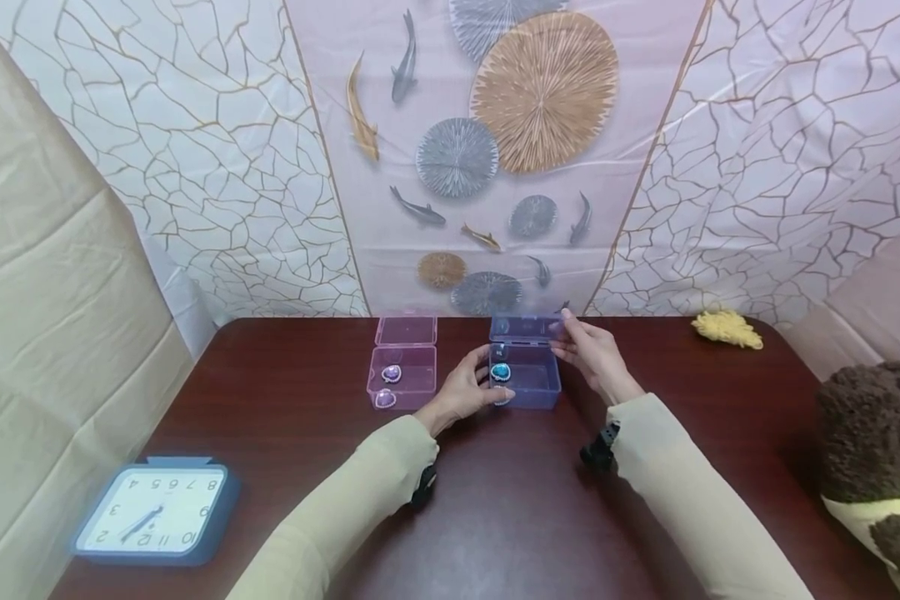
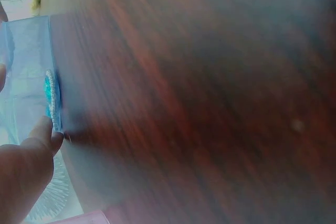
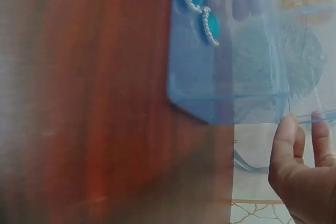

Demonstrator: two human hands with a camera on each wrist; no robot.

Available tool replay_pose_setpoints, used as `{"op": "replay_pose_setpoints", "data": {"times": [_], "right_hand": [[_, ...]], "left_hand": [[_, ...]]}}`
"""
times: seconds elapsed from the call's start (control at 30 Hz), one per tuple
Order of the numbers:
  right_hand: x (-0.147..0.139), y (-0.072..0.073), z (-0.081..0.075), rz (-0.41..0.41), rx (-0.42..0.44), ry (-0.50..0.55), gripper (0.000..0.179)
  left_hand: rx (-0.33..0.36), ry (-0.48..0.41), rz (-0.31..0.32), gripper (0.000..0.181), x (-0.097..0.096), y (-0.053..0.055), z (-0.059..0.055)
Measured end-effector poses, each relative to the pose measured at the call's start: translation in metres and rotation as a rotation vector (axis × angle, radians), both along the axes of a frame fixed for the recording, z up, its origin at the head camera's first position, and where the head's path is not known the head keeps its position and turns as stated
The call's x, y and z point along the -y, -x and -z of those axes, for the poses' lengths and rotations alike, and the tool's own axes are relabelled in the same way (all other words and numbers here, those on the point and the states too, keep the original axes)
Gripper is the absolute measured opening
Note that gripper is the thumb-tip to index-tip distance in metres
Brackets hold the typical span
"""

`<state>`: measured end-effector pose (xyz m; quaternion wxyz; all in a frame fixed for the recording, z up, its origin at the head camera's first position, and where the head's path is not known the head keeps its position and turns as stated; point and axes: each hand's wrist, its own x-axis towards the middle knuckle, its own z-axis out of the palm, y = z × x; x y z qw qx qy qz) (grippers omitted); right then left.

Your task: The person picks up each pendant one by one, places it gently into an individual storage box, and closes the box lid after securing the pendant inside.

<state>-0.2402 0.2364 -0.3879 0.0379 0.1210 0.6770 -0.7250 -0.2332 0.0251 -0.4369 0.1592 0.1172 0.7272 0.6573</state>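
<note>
On my head feed, both hands are on the blue box [image 1: 534, 382] at the far middle of the desk [image 1: 510, 508], set apart at its two sides. The left hand [image 1: 465, 387] grips its left end, thumb along the near wall. The right hand [image 1: 592, 352] pinches the right edge of the blue lid [image 1: 525, 328], which is raised on its hinge at the far side.

Inside the box, toward the left, I see two turquoise gems [image 1: 500, 372] with pale beaded rims; the nearer one is partly covered by the left thumb, and my left wrist view puts it right by the near wall.

Just left of that hand is a pink box [image 1: 417, 382], its pink lid [image 1: 406, 331] raised at the far side too. It has two purple gems [image 1: 392, 373] on its left half, one nearer me.

A blue-framed clock [image 1: 153, 512] lies near left, numerals upside down to me. A yellow fluffy bundle [image 1: 727, 328] sits far right, a brown plush thing [image 1: 873, 429] near right.
</note>
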Motion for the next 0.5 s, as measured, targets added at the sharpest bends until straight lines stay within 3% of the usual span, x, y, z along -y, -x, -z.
{"op": "replay_pose_setpoints", "data": {"times": [0.23,0.5], "right_hand": [[-0.007,-0.02,0.009,-0.111,-0.009,-0.112,0.058],[-0.005,-0.034,0.023,-0.162,-0.031,-0.211,0.054]], "left_hand": [[-0.045,0.023,-0.005,0.083,-0.001,0.002,0.0],[-0.056,0.045,-0.011,0.086,-0.001,-0.001,0.002]]}}
